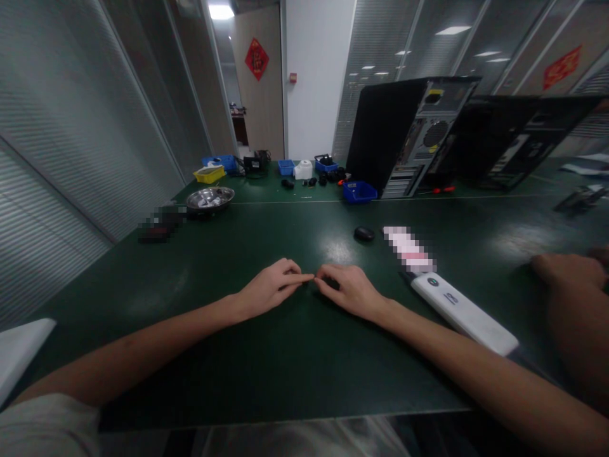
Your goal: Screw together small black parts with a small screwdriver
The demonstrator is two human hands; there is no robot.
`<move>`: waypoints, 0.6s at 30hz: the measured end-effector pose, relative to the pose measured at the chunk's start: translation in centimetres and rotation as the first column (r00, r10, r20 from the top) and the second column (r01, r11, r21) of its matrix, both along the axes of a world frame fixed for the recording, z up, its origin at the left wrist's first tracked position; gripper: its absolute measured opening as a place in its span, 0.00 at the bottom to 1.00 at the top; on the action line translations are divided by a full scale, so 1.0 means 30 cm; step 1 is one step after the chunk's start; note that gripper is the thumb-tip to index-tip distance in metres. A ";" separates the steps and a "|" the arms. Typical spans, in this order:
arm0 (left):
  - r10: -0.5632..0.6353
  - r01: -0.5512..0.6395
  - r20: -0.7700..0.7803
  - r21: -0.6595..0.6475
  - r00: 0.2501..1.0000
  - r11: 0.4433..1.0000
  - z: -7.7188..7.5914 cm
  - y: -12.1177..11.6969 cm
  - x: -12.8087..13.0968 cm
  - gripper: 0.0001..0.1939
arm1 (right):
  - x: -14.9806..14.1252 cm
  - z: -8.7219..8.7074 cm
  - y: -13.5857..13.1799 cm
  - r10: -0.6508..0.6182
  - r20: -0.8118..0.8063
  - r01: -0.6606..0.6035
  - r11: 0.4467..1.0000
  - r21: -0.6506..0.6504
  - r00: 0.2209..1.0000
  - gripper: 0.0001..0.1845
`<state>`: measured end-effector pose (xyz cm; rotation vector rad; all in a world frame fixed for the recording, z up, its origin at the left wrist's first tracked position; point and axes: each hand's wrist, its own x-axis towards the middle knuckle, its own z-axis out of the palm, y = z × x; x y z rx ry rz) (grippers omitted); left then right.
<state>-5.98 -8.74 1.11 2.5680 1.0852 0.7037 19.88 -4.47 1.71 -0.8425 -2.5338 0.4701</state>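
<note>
My left hand (272, 290) is low over the green table, its index finger stretched out to the right and the thumb held a little below it. Facing it, my right hand (351, 290) has bent fingers, with thumb and index tips drawn together in a pinch. The fingertips of both hands meet or nearly meet; whether something tiny lies between them, I cannot make out. A black computer mouse (364, 233) lies beyond my right hand. Right of that hand is a white device like a power bank (464, 312), beside a blurred-out pinkish item (409, 249).
Across the back of the green table (266, 374) stand a metal bowl (210, 199), a yellow tray (209, 174), a blue bin (360, 192) and black computer cases (387, 133). Another person's arm (578, 311) rests at the right. A white object (21, 352) juts in at left.
</note>
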 end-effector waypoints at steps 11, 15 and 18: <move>0.001 -0.004 -0.085 -0.038 0.996 0.999 0.005 0.008 0.012 0.25 | 0.011 0.021 0.012 -0.084 0.239 0.052 0.989 0.135 0.967 0.11; 0.036 -0.038 -0.021 -0.086 0.999 0.996 0.004 0.009 0.015 0.24 | 0.011 0.034 0.012 -0.140 0.298 0.088 0.980 0.181 0.944 0.13; 0.037 -0.030 0.053 -0.129 0.998 0.991 0.007 0.011 0.016 0.19 | 0.012 0.038 0.019 -0.178 0.334 0.119 0.974 0.191 0.926 0.15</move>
